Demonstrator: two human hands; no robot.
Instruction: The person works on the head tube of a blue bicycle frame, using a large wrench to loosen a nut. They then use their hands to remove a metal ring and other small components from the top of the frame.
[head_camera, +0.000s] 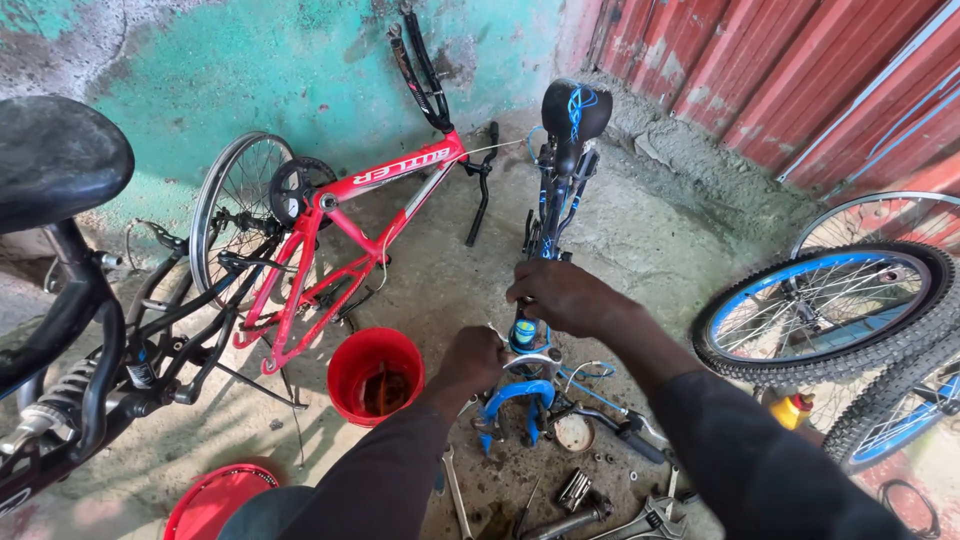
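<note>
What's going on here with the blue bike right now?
A person is working on a small blue bicycle frame standing upside down on the concrete floor. The right hand grips the top of its front end, while the left hand is closed around something at the blue fork below. Spanners and loose metal parts lie scattered beneath. A red plastic bucket sits nearby, and a red bicycle frame leans against the turquoise wall.

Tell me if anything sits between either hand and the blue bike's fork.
Nothing visible does. The right hand already rests on the top of the blue bike frame at the head tube, and the left hand is closed right beside the blue fork. The red bucket stands off to the left.
</note>
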